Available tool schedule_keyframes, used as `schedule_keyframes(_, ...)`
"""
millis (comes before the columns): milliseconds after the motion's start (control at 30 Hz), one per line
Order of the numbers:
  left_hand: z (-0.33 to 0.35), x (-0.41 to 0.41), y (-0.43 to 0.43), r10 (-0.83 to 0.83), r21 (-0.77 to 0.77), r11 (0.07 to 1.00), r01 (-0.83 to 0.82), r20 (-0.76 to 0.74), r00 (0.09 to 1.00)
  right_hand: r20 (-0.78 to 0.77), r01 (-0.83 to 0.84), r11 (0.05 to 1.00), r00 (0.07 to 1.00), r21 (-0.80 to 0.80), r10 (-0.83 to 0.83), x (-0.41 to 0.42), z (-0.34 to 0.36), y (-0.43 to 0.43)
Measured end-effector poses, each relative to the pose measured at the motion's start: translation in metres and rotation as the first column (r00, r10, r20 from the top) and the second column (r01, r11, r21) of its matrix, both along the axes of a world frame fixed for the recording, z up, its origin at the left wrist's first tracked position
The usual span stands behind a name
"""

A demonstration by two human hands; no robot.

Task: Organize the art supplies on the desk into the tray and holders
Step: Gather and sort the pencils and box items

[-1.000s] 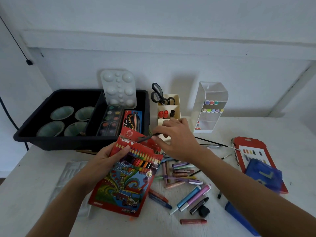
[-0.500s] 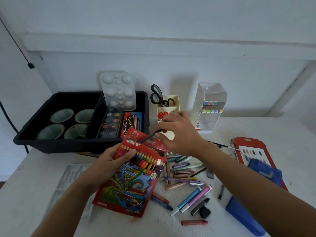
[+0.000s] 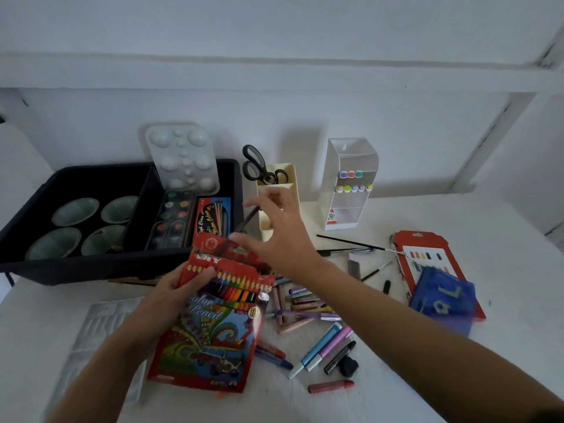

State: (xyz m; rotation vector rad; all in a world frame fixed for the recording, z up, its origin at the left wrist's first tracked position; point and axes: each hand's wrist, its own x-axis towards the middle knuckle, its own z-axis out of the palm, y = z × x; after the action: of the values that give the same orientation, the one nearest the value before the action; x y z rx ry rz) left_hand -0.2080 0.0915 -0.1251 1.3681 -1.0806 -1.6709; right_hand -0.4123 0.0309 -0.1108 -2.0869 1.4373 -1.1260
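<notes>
Left hand [image 3: 171, 296] grips the pencil box [image 3: 213, 325] above the surface [image 3: 457, 377]. Right hand [image 3: 283, 236], pinching a dark pencil [image 3: 244, 224], has risen slightly over the box mouth, likely sliding it in.

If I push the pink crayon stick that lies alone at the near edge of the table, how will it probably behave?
The pink crayon stick looks round, so it would probably roll if pushed sideways. It lies apart from the crayon pile on the bare white table, so little would stop it. It seems small and stiff, probably light and easy to pinch.
</notes>
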Motion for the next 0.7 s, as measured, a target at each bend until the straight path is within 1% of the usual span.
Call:
schedule_keyframes(33,-0.001,0.0,0.0,0.004,0.007,1.0,-0.004,0.005,1.0,0.154,0.011,0.995,0.988,0.104,-0.027,0.003,-0.001,0.001)
schedule_keyframes(67,-0.002,0.0,-0.001,0.012,0.012,1.0,-0.012,0.008,1.0,0.299,0.016,0.984,0.952,0.178,-0.069,0.007,-0.002,0.001)
schedule_keyframes(133,-0.004,-0.001,-0.002,0.032,0.009,0.999,-0.032,0.011,0.999,0.536,0.016,0.964,0.829,0.267,-0.162,0.012,-0.003,0.0)
schedule_keyframes(167,-0.004,-0.002,-0.002,0.035,0.004,0.999,-0.036,0.013,0.999,0.601,0.013,0.957,0.776,0.29,-0.193,0.014,-0.002,0.0)
schedule_keyframes(200,-0.004,-0.002,-0.002,0.03,0.0,1.0,-0.03,0.016,0.999,0.63,0.004,0.953,0.749,0.302,-0.203,0.016,-0.001,0.0)
schedule_keyframes(267,-0.004,-0.003,-0.002,0.002,-0.008,1.0,-0.002,0.024,1.0,0.635,-0.053,0.947,0.753,0.318,-0.171,0.022,0.001,0.003)
schedule_keyframes(333,-0.004,-0.004,-0.002,-0.013,-0.013,1.0,0.013,0.032,0.999,0.579,-0.098,0.945,0.808,0.313,-0.107,0.03,-0.001,0.007)
schedule_keyframes(400,-0.004,-0.005,-0.002,-0.012,-0.023,1.0,0.013,0.044,0.999,0.462,-0.069,0.965,0.885,0.252,-0.057,0.039,-0.006,0.012)
schedule_keyframes(433,-0.004,-0.006,-0.001,-0.008,-0.029,1.0,0.01,0.05,0.999,0.43,-0.058,0.973,0.902,0.223,-0.044,0.042,-0.009,0.014)
schedule_keyframes(567,-0.005,-0.003,-0.001,-0.002,-0.03,1.0,0.004,0.062,0.998,0.398,-0.046,0.972,0.916,0.23,-0.051,0.044,-0.012,0.013)
schedule_keyframes(633,-0.006,-0.001,-0.001,-0.001,-0.032,0.999,0.003,0.06,0.998,0.32,-0.008,0.985,0.946,0.171,-0.048,0.045,-0.013,0.012)
schedule_keyframes(700,-0.005,-0.002,-0.002,0.006,-0.041,0.999,-0.004,0.045,0.999,0.211,0.009,0.993,0.977,0.116,-0.034,0.046,-0.013,0.014)
